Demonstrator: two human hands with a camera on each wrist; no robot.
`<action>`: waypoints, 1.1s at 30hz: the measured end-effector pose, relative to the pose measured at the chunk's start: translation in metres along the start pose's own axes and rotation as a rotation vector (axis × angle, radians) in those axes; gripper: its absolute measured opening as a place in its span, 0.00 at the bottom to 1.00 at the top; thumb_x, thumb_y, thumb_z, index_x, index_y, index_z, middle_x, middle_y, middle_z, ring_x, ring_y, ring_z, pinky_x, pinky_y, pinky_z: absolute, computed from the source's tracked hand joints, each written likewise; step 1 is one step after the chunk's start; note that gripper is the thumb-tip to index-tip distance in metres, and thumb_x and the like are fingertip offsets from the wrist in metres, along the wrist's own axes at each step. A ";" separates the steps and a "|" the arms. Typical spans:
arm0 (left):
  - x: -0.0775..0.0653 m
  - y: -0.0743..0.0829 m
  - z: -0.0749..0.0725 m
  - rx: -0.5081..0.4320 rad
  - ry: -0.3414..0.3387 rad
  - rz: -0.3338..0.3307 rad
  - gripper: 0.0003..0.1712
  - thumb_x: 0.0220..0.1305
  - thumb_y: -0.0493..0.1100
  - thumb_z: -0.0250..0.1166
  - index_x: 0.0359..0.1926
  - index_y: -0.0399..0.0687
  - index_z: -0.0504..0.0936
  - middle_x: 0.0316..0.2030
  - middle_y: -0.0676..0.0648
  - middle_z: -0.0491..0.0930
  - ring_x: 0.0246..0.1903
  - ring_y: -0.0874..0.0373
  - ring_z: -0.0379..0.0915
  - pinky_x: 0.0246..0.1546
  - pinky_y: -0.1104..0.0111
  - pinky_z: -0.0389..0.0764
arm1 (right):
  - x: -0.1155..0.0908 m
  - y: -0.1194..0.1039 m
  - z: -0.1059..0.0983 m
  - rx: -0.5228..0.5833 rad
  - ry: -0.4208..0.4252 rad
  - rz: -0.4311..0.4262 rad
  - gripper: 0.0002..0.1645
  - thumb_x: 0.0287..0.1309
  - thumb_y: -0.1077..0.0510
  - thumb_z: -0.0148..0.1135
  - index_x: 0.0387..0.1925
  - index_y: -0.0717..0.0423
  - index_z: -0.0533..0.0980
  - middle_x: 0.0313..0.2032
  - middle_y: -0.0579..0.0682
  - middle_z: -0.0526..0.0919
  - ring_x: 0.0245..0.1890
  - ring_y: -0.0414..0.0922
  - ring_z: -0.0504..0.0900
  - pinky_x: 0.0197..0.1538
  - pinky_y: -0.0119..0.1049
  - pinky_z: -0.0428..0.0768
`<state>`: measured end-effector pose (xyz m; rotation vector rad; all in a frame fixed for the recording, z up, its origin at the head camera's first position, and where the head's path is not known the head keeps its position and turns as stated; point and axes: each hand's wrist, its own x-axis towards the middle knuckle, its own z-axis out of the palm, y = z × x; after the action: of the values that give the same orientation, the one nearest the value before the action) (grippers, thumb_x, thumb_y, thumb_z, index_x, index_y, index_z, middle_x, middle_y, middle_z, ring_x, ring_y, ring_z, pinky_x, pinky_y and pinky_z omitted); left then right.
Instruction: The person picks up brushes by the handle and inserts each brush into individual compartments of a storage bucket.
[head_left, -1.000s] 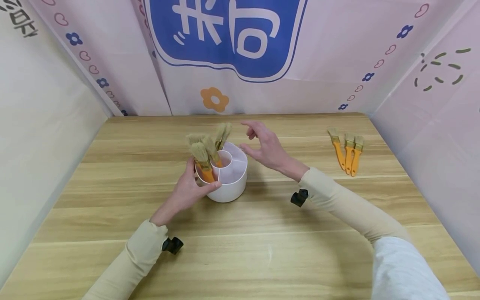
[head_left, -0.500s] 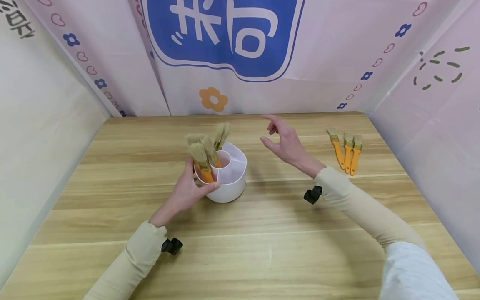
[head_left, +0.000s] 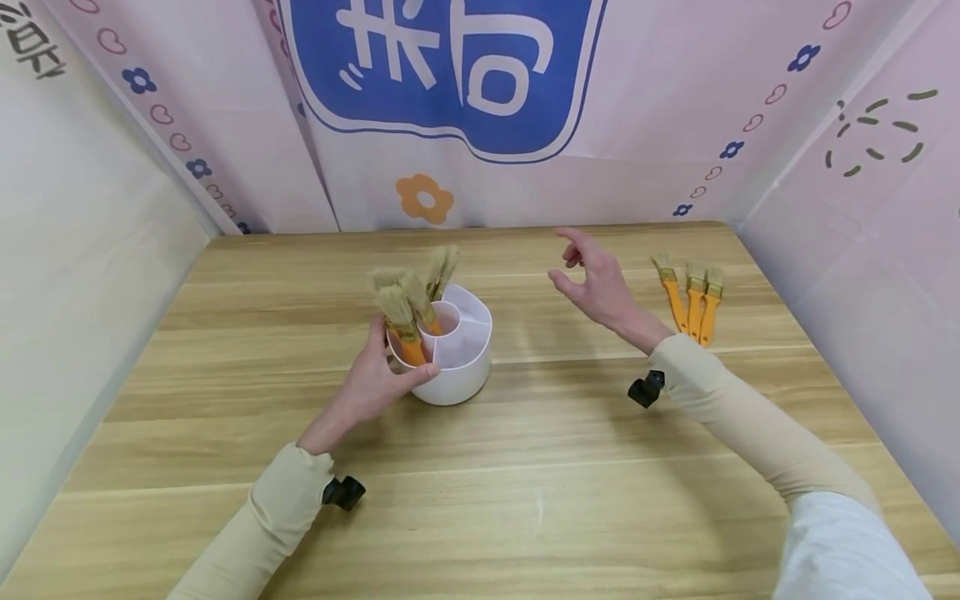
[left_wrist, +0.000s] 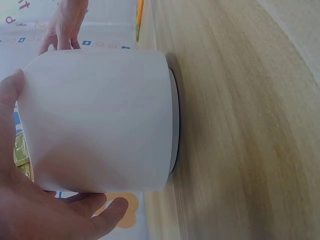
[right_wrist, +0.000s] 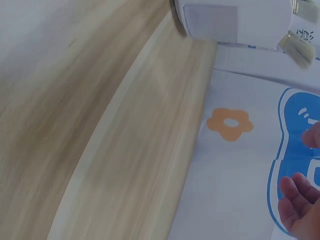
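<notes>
In the head view a white round brush holder (head_left: 459,385) with several compartments stands on the wooden table. My left hand (head_left: 369,379) grips its left side, thumb at the front rim and fingers round the far side; the left wrist view shows the holder's smooth wall (left_wrist: 100,115) between them. Several paintbrushes (head_left: 405,312) with orange handles and pale bristles stand bristles up in its left and rear compartments. Right of the holder, my right hand (head_left: 603,287) hovers over the table with relaxed fingers, holding nothing. Closest to it lie three paintbrushes (head_left: 693,304), handles toward me.
The wooden table (head_left: 480,517) meets a printed backdrop (head_left: 630,183) along its far edge. White side panels (head_left: 82,250) stand at left and right. A small black camera (head_left: 647,389) is worn on each wrist.
My right hand has moved right, away from the holder and toward the three brushes on the table. The left hand has kept its grip on the holder, which stays in place.
</notes>
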<state>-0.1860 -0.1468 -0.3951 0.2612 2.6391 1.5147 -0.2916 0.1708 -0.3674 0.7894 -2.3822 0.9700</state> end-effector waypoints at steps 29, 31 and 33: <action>0.000 -0.001 0.002 0.016 0.017 0.003 0.55 0.53 0.51 0.70 0.70 0.47 0.43 0.67 0.39 0.57 0.67 0.41 0.56 0.66 0.46 0.59 | -0.017 0.038 -0.030 -0.073 0.021 0.099 0.32 0.53 0.64 0.63 0.60 0.64 0.64 0.35 0.63 0.74 0.35 0.55 0.75 0.43 0.46 0.76; 0.000 -0.001 0.002 0.017 0.018 0.008 0.55 0.52 0.51 0.70 0.70 0.47 0.43 0.67 0.39 0.57 0.66 0.41 0.56 0.66 0.45 0.59 | -0.018 0.040 -0.031 -0.070 0.031 0.100 0.33 0.53 0.65 0.63 0.60 0.65 0.65 0.35 0.64 0.74 0.35 0.56 0.75 0.43 0.46 0.76; 0.000 0.000 0.003 0.019 0.020 0.009 0.55 0.52 0.51 0.70 0.70 0.47 0.43 0.67 0.39 0.57 0.66 0.41 0.56 0.66 0.46 0.59 | -0.019 0.042 -0.033 -0.065 0.039 0.103 0.33 0.52 0.65 0.64 0.60 0.66 0.65 0.34 0.64 0.74 0.35 0.56 0.76 0.43 0.47 0.76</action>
<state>-0.1858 -0.1447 -0.3967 0.2615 2.6726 1.5029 -0.2990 0.2263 -0.3777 0.6245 -2.4274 0.9344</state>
